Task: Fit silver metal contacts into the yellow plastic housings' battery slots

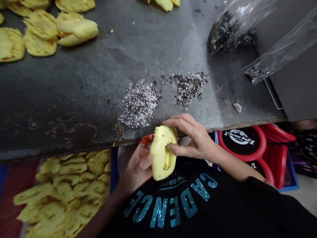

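Just off the table's front edge, a yellow plastic shell (pixel 159 160) with a slotted recess is held between both hands. My left hand (pixel 138 167) grips its left side, with an orange covering on one finger. My right hand (pixel 192 137) wraps the upper right side, its thumb pressed at the recess and its fingers over the top end. Whether a small part sits under that thumb I cannot tell. On the table beyond lie a pile of small shiny metal pieces (pixel 141 104) and a second, darker pile (pixel 189 87).
Yellow shells (pixel 41 46) lie at the table's (pixel 99 82) far left. More yellow shells (pixel 71 191) fill the space below left. Clear bags of metal parts (pixel 223 34) stand at the back right. Red-rimmed discs (pixel 240 142) sit in a blue crate (pixel 292 185) at lower right.
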{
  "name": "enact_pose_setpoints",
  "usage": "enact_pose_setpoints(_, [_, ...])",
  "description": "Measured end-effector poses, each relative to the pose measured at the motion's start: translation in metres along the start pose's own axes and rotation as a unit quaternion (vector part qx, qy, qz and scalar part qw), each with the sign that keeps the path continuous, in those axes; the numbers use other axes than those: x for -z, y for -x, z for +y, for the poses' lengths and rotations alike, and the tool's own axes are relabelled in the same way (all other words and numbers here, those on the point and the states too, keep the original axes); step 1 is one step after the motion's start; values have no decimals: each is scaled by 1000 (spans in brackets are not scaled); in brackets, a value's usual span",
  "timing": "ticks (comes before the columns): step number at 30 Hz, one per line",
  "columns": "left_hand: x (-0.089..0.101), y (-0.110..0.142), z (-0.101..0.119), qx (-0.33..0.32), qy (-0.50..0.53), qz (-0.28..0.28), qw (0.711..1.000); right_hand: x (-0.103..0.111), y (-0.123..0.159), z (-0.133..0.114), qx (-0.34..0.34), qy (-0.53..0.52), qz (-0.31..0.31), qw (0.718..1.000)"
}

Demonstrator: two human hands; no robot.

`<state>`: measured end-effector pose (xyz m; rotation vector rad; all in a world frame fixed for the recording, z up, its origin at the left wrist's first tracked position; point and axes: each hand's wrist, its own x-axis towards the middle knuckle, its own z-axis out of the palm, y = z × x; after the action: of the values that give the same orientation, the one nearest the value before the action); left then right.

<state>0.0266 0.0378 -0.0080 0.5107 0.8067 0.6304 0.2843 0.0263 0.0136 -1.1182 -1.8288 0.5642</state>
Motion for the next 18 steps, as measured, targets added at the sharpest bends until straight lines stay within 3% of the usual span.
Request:
enact_pose_setpoints(3, [-5,1,12,33,-9,-98,995,36,2,25,-28,33,7,999])
enact_pose_setpoints(5, [-8,3,16,51,-6,-99,994,64,2,52,-92,164,88,978])
enact_pose_setpoints(8, [-9,3,19,74,-8,-99,992,93,-2,92,-133,231,103,958])
enact_pose_setpoints(12, [2,1,19,77,-5,-100,992,99,-11,116,-153,290,36,944])
enact_pose_setpoints(16, [14,2,17,65,2,-115,991,99,-9,109,-161,279,28,946])
enact_pose_setpoints(18, [16,3,16,39,4,-86,995,103,-5,103,-165,240,23,957])
